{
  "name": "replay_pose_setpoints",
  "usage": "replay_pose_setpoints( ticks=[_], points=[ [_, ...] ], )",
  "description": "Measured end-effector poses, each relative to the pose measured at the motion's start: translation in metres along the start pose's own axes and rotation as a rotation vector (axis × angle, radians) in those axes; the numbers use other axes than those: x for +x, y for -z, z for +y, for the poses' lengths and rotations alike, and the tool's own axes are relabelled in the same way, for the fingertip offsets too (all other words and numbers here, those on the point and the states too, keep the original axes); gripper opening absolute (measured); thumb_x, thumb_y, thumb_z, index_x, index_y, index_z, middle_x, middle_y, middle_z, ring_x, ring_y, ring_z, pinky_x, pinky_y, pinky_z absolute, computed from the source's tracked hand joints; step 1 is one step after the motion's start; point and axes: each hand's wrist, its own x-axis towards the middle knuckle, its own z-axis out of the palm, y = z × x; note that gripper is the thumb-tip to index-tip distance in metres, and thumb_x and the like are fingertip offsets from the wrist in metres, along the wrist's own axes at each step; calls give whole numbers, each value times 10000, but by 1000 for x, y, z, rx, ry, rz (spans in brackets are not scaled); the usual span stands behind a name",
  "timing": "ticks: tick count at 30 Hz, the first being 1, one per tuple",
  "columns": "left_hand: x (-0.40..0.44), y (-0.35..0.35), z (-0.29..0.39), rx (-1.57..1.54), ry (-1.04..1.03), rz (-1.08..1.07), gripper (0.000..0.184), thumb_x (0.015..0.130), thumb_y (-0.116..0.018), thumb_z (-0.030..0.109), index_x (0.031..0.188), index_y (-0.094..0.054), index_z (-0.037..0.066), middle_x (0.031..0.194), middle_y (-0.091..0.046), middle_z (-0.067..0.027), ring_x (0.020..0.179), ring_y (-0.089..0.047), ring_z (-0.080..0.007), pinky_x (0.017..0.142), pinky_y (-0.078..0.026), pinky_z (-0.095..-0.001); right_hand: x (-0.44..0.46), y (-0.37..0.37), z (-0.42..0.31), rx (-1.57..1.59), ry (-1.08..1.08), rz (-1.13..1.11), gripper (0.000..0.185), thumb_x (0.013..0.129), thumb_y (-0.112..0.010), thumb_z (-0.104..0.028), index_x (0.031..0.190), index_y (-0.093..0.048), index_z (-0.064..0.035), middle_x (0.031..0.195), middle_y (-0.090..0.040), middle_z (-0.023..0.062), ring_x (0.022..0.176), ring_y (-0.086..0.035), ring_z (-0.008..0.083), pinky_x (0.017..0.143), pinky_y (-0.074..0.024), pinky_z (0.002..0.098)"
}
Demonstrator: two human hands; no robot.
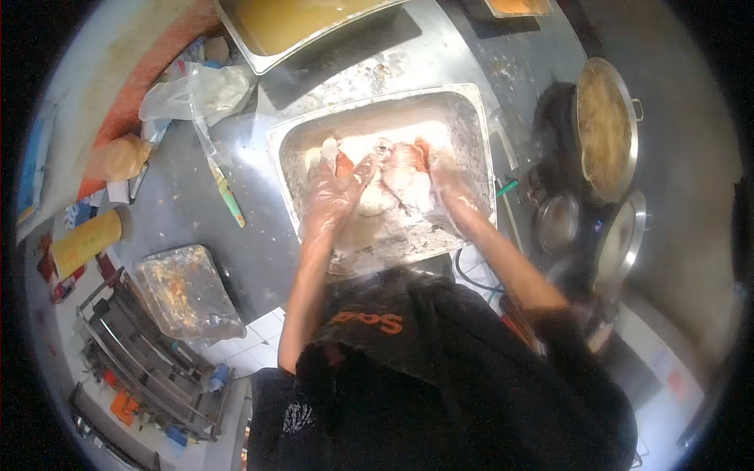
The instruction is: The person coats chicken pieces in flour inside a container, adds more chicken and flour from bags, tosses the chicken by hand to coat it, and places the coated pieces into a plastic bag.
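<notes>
Powder [404, 122], pale and flour-like, fills the deep rectangular pan [466, 102], and raw-looking meat [407, 177] sits near its middle, dusted white, with both hands down among it! Left hand [338, 192] in on one side, fingers spread about a smaller reddish piece [343, 163]; right hand [448, 184] along the other, fingers bent beside the meat. Gripping or merely touching? Can't tell for either: blur and powder hide the fingertips, and the meat's lower outline melts into the white.

Up top, another tray [263, 63] holds cloudy yellowish liquid [294, 23], its far end cut off by the view. Over to the right, a small tray of something orange [518, 11], sliced by the top edge; below it, a big round pan [631, 129] of brownish contents, too soft to name. A second round vessel [628, 243] sits lower, its contents unclear. Down left, a shallow tray [216, 322] carries crumbly scraps [177, 286]; near it, a yellow container [86, 243], inside hidden.
</notes>
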Motion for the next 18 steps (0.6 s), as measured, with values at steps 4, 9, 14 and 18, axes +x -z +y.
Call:
replay_pose_setpoints(
  ticks=[4,9,14,18],
  points=[
    [17,-12,-35,-17,-267,-24,423,980,-599,272,1325,-572,29,1329,-592,-203,1274,-533,-288,1083,-390,-324,0,-33,17,725,21,-92,651,1049,-376,-455,1566,-162,-121,1601,-226,121,1440,-294,294,1163,-293,475],
    [-1,-1,6,-32,-418,-74,361,990,-570,290,1254,-640,55,1293,-608,-216,1279,-527,-300,1103,-381,-339,11,-50,-3,995,-48,-271,632,1041,-408,-442,1552,-186,-144,1610,-165,106,1444,-278,317,1083,-360,572],
    [-5,5,-8,-314,-326,-28,321,939,-619,197,1242,-668,102,1244,-624,-203,1266,-535,-282,1148,-337,-400,-45,-45,-46,-53,110,13,687,992,-499,-458,1531,-236,-122,1500,-372,181,1343,-427,330,1056,-423,459],
    [-47,26,43,-704,-180,79,367,921,-646,166,1268,-636,48,1392,-494,-237,1314,-479,-323,1150,-331,-407,-77,-1,-59,-797,348,-80,721,942,-611,-369,1517,-276,-93,1355,-534,214,1208,-553,343,1019,-463,410]
  ],
)
